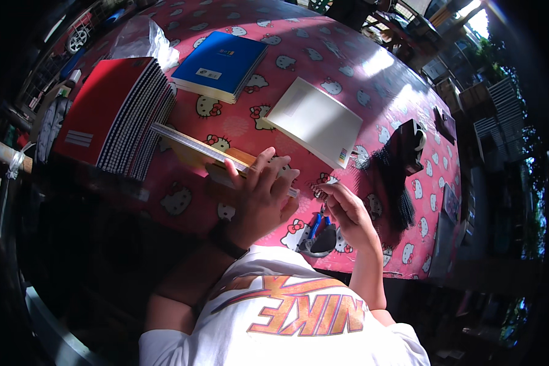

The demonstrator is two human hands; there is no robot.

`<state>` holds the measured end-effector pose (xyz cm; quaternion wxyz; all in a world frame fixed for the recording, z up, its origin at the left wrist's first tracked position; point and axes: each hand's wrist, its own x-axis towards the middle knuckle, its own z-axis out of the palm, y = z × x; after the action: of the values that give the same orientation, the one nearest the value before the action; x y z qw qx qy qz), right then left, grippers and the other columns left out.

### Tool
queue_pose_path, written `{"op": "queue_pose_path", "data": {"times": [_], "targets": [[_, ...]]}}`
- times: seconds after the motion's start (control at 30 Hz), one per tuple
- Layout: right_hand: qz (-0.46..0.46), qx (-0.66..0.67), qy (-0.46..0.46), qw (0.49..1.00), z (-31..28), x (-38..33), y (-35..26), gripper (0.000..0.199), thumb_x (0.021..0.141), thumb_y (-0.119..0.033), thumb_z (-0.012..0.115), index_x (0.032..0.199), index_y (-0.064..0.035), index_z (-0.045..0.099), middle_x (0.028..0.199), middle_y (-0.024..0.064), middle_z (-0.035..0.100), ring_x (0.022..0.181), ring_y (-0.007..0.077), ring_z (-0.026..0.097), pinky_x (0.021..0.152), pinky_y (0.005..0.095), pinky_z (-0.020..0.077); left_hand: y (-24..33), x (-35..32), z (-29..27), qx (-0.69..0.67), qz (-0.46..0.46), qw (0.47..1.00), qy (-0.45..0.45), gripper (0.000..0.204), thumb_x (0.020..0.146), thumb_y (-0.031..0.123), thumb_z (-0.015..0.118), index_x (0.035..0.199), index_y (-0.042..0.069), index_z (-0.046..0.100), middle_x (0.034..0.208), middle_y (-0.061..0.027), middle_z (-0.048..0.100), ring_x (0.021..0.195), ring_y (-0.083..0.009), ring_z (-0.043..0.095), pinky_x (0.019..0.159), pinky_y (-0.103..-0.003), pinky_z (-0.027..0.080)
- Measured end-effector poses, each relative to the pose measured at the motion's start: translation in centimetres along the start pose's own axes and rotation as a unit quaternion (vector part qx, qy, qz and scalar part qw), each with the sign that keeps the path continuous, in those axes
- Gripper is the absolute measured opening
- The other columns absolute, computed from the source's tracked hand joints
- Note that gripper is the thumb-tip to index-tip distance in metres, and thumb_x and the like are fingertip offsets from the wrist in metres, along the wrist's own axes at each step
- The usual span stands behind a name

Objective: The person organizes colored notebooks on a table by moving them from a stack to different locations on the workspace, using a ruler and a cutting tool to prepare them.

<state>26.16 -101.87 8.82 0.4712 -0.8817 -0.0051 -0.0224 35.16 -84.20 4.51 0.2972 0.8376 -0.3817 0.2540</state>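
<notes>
My left hand is closed over a thin book block with a yellowish cover, standing on its long edge and slanting from the red notebooks toward me. My right hand is beside its near end, thumb and fingers drawn together; what they pinch, if anything, is too small to make out. Just below the right fingertips lie blue-handled pliers, next to a dark rounded object. To the right of that hand is a bundle of black spiral binding coils.
A tall stack of red spiral notebooks stands at the left. Behind are blue-covered books and a clear plastic bag. A whitish cover sheet lies mid-table, and a black box-like object at right. A pink patterned cloth covers the table.
</notes>
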Motion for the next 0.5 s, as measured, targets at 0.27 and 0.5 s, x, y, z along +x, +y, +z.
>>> {"op": "queue_pose_path", "data": {"times": [0.27,0.5], "targets": [[-0.011,0.016,0.036,0.999,0.8,0.8,-1.0,0.032,0.081,0.006,0.053,0.111,-0.0053,0.059,0.081,0.0084,0.055,0.07,0.0193,0.054,0.063,0.0278,0.045,-0.3,0.9,-1.6,-0.051,-0.005,0.998,-0.036,0.038,0.075,0.029,0.062,0.109,0.012,0.055,0.114,-0.0034,0.052,0.113,-0.0209,0.046,0.1,-0.064,0.01],[-0.126,-0.031,0.09,0.987,1.2,2.0,-1.0,0.024,0.075,0.006,0.061,0.097,-0.0046,0.063,0.088,0.0077,0.061,0.08,0.0191,0.059,0.068,0.0285,0.0472,-2.1,0.8,-2.6,-0.191,0.032,0.981,-0.029,0.022,0.072,0.011,0.068,0.092,0.012,0.058,0.085,-0.0006,0.061,0.087,-0.0201,0.06,0.098,-0.048,0.031]]}}
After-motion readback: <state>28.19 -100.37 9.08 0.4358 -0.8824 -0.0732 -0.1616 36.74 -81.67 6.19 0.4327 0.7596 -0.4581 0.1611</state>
